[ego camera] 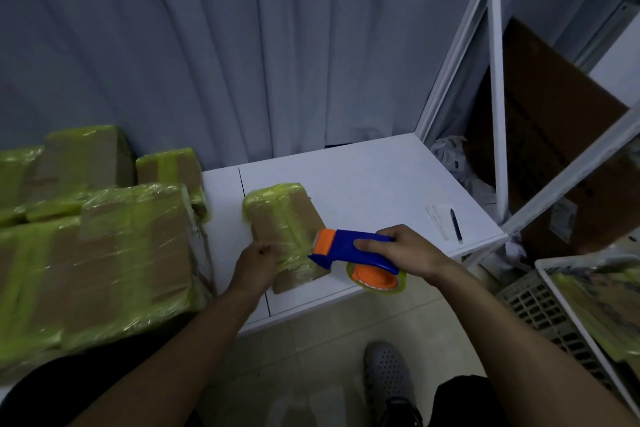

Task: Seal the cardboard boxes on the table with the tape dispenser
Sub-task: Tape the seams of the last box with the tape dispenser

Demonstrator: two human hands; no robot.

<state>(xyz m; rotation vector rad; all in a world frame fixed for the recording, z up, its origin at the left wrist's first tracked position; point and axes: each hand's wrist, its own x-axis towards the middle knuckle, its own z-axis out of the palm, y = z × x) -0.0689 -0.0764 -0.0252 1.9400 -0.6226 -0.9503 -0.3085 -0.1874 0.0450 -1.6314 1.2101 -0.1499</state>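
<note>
A person's right hand grips the handle of a blue and orange tape dispenser, its orange head touching a small cardboard box (already wrapped in yellow-green tape) near the front edge of a white table. The left hand rests on the box's near-left side; motion blur hides whether its fingers press or grip. Larger taped boxes are stacked at left.
</note>
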